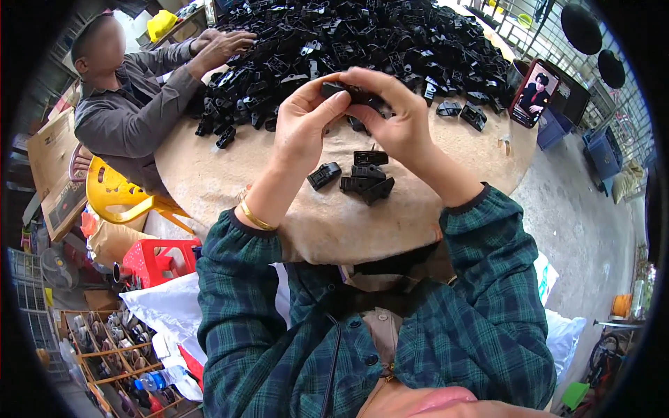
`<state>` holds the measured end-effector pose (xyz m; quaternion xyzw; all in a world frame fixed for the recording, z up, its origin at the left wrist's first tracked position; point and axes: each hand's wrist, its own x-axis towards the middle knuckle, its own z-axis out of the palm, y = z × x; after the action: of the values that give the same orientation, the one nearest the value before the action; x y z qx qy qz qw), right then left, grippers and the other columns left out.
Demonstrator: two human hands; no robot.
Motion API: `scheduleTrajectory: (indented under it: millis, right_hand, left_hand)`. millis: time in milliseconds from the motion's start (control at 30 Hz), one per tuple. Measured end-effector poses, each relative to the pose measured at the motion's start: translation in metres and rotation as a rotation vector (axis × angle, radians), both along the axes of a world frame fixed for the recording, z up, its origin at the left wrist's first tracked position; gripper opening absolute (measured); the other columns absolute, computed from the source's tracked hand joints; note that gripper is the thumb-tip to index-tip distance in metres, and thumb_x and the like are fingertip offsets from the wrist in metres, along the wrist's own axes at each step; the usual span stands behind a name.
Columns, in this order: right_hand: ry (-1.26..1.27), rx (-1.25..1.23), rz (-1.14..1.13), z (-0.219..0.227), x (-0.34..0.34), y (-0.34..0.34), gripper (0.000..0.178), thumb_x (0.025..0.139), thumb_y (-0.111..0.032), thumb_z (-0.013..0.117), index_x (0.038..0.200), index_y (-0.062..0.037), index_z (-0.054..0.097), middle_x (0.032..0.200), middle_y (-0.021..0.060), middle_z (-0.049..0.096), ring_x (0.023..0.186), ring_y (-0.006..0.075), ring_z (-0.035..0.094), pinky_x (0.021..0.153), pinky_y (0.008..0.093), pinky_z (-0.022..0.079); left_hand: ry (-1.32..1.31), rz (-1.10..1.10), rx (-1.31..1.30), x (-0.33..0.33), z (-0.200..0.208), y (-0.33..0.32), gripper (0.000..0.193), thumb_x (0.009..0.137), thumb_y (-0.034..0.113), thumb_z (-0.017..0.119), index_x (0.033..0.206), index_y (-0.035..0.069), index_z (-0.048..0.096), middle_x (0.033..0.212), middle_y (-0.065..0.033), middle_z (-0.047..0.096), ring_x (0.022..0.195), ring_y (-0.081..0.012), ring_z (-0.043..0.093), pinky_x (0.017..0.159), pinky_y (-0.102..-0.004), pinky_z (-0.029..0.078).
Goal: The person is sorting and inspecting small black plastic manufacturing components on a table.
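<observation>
Two grips [301, 122] [404, 124], one black part [333, 88]

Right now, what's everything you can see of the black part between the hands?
The black part is small and dark, with a hard, plastic-like look. Fingers cover most of it, so its full outline and details can't be read; dark surfaces show between fingers and thumbs. The left hand and right hand both touch it, each with its grip closed around a side. In the view it sits over the table, at the near edge of the black pile. Its exact tilt is unclear.
</observation>
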<state>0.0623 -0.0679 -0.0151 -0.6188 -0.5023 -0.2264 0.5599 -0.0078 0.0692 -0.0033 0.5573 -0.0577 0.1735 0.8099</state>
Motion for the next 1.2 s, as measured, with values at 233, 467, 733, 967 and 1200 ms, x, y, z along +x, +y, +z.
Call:
scheduleTrajectory:
  millis: [233, 467, 733, 967, 1200]
  right_hand:
    - [0.664, -0.277, 0.334, 0.018, 0.054, -0.041, 0.044, 0.080, -0.016, 0.067, 0.119, -0.0006, 0.052, 0.100, 0.0071, 0.064, 0.091, 0.0155, 0.061, 0.082, 0.0281, 0.050]
    - [0.242, -0.902, -0.258, 0.007, 0.055, -0.054, 0.034, 0.075, -0.033, 0.069, 0.088, -0.0016, 0.066, 0.072, 0.0097, 0.065, 0.064, 0.0162, 0.060, 0.059, 0.0278, 0.046]
    - [0.053, -1.008, -0.330, -0.001, 0.036, -0.040, 0.030, 0.069, -0.024, 0.065, 0.091, -0.0032, 0.064, 0.084, 0.0147, 0.065, 0.080, 0.0294, 0.062, 0.071, 0.0364, 0.049]
    - [0.454, -0.395, -0.040, -0.003, 0.050, -0.032, 0.020, 0.079, -0.009, 0.068, 0.094, 0.0000, 0.059, 0.083, 0.0024, 0.062, 0.071, 0.0053, 0.056, 0.063, 0.0208, 0.047]
    - [0.341, -0.154, 0.173, -0.001, 0.023, -0.019, 0.031, 0.079, -0.005, 0.066, 0.109, -0.0021, 0.059, 0.099, 0.0060, 0.063, 0.092, 0.0120, 0.058, 0.085, 0.0258, 0.046]
  left_hand:
    - [0.095, 0.057, 0.377, 0.009, -0.004, 0.024, 0.029, 0.083, 0.009, 0.062, 0.108, -0.003, 0.057, 0.085, -0.0042, 0.061, 0.077, -0.0089, 0.057, 0.068, -0.0215, 0.048]
    - [0.145, -0.172, 1.297, 0.003, -0.012, 0.014, 0.029, 0.078, 0.026, 0.064, 0.094, 0.001, 0.063, 0.078, -0.0156, 0.063, 0.069, -0.0276, 0.060, 0.064, -0.0351, 0.047]
    - [-0.120, 0.315, 1.590, 0.020, -0.034, 0.007, 0.032, 0.071, 0.001, 0.057, 0.102, 0.008, 0.063, 0.095, -0.0112, 0.053, 0.093, -0.0284, 0.052, 0.078, -0.0344, 0.047]
    - [-0.102, 0.405, 1.696, 0.024, -0.036, 0.007, 0.017, 0.071, 0.007, 0.063, 0.087, 0.004, 0.059, 0.094, -0.0106, 0.052, 0.093, -0.0266, 0.053, 0.074, -0.0350, 0.048]
    - [-0.053, 0.352, 1.082, 0.024, -0.027, 0.004, 0.022, 0.079, 0.009, 0.063, 0.097, -0.001, 0.058, 0.086, -0.0120, 0.061, 0.068, -0.0247, 0.061, 0.063, -0.0299, 0.049]
